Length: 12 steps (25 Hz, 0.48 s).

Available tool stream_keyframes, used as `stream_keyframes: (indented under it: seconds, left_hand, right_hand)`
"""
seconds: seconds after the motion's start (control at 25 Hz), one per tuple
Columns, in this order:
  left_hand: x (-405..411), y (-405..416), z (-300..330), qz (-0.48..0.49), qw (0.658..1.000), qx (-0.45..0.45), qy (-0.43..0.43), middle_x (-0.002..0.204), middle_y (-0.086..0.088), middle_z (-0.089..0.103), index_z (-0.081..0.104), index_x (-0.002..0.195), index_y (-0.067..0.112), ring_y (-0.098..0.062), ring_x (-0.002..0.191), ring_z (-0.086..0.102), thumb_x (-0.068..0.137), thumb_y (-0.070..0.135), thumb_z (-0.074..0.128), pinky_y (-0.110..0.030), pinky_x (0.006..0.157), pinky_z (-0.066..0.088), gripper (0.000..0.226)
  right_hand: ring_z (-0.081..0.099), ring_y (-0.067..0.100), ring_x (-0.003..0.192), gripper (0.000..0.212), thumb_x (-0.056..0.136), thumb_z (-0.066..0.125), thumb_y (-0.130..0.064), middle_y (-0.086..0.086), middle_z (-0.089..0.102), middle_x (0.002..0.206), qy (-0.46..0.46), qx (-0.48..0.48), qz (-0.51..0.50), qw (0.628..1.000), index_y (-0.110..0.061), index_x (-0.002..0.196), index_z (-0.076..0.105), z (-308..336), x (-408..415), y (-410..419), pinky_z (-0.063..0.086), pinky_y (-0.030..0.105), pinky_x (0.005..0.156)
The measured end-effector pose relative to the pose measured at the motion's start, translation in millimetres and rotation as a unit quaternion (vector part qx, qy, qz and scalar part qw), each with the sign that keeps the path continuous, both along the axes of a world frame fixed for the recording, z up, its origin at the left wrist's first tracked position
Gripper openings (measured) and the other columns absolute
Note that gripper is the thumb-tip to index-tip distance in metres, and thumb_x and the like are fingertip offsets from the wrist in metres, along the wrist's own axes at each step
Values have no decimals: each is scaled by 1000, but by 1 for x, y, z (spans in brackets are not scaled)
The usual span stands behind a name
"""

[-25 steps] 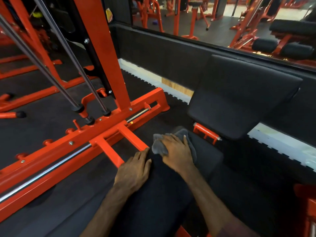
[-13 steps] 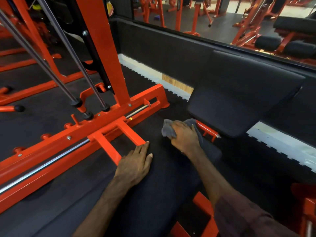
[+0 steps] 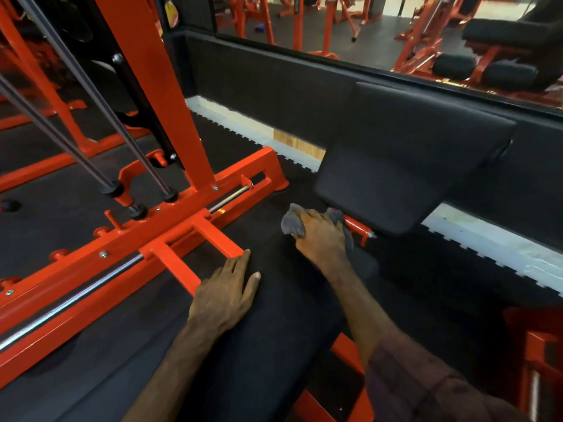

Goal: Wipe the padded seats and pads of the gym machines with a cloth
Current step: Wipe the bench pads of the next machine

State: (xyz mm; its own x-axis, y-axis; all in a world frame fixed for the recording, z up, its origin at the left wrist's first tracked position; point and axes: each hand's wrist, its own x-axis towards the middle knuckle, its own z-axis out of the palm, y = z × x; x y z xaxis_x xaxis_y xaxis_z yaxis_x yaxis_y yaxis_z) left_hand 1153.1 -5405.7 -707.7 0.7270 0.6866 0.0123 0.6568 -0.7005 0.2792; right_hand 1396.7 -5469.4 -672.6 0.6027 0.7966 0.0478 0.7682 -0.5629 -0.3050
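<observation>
Grey cloth [image 3: 293, 224] being pressed onto far end of seat pad [image 3: 274, 330] by gripping right hand [image 3: 320, 239]; left hand [image 3: 225, 295], fingers flat, bracing at pad's left edge.

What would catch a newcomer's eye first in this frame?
The bright orange machine frame running across the left. Then the two hands on the black padded seat at centre: the right hand pressing a grey cloth at its far end, the left hand resting flat beside it.

Matt black padded seat [image 3: 274, 345], soft grey cloth [image 3: 292, 223], glossy orange frame [image 3: 170, 117]
</observation>
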Motion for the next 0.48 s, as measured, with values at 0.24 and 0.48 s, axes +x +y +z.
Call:
stream_keyframes:
  seconds: [0.24,0.48]
  left_hand:
    - [5,-1,4,5,1000,9,5,155,3,49,30,163,28,-23,132,58,99,71,15,-45,99,54,78]
    - [0,-3,7,10,1000,-8,-15,157,5,48,31,163,29,-22,135,57,102,71,23,-43,101,53,74]
  right_hand:
    - [57,27,133,60,86,58,-30,-3,62,142,-25,42,83,995,-30,146,55,2,-3,-33,38,54,116]
    - [49,30,140,64,96,62,-34,-5,52,153,11,-9,-19,1000,-39,156,40,11,19,-64,44,52,112]
